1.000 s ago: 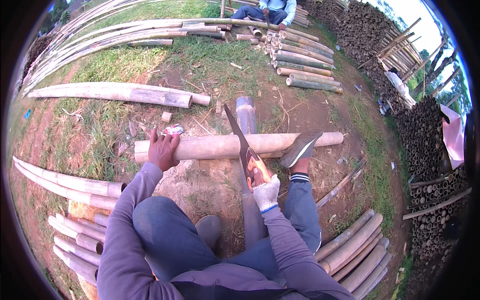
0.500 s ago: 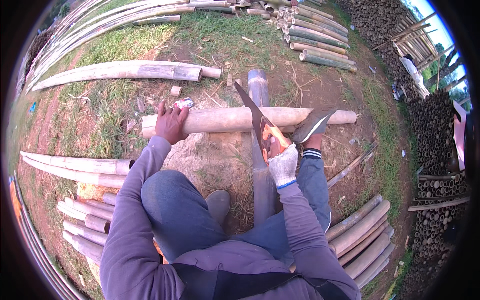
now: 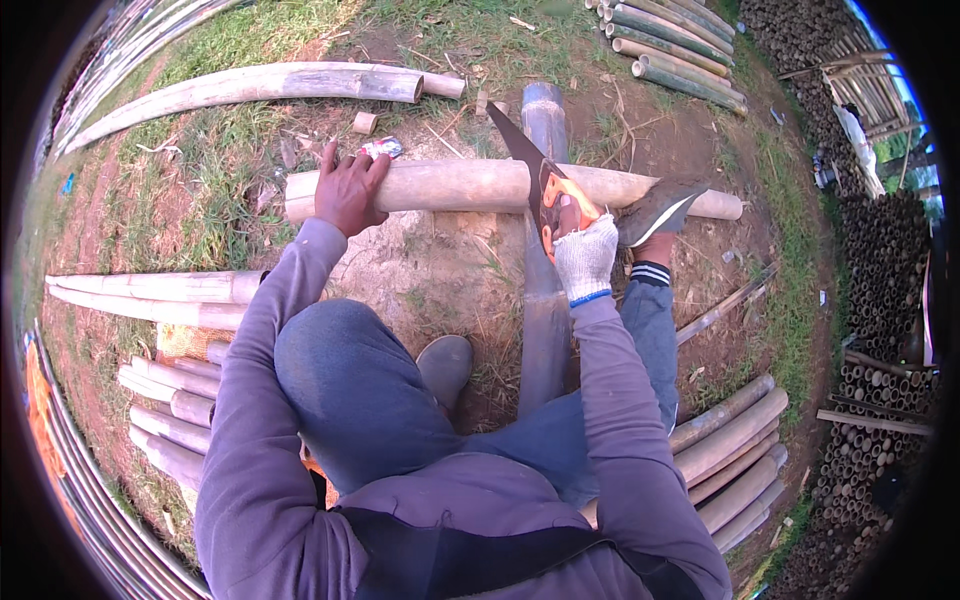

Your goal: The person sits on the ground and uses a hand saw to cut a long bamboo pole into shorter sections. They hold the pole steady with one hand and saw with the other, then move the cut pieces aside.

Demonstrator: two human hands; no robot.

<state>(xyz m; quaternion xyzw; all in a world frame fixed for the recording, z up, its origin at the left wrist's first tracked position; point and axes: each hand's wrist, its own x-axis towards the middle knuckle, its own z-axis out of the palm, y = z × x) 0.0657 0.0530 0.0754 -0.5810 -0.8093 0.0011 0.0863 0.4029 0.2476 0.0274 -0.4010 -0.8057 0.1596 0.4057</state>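
Note:
A pale bamboo pole (image 3: 455, 186) lies crosswise before me, over a darker bamboo log (image 3: 546, 290) that runs away from me. Bare, my left hand (image 3: 350, 190) grips the pole near its left end, the fingers over its top. My right hand (image 3: 585, 250), in a white knit glove, is closed round the orange handle of a handsaw (image 3: 570, 208). The saw's dark blade slants across the pole, its tip pointing far and left. Whether its teeth have entered the bamboo cannot be made out. A shoe (image 3: 660, 208) on my right foot rests on the pole, right of the saw.
Long bamboo poles (image 3: 290, 82) lie beyond the left hand. Cut lengths are stacked at the far right (image 3: 680, 50), near right (image 3: 735, 445) and near left (image 3: 180, 405). A short bamboo offcut (image 3: 365, 123) sits past the pole. A large bamboo pile (image 3: 865, 240) stands along the right.
The whole view has shifted, so the pole, hands and log appear higher and slightly right. Both hands keep their holds; any saw stroke along the pole is too slight to tell.

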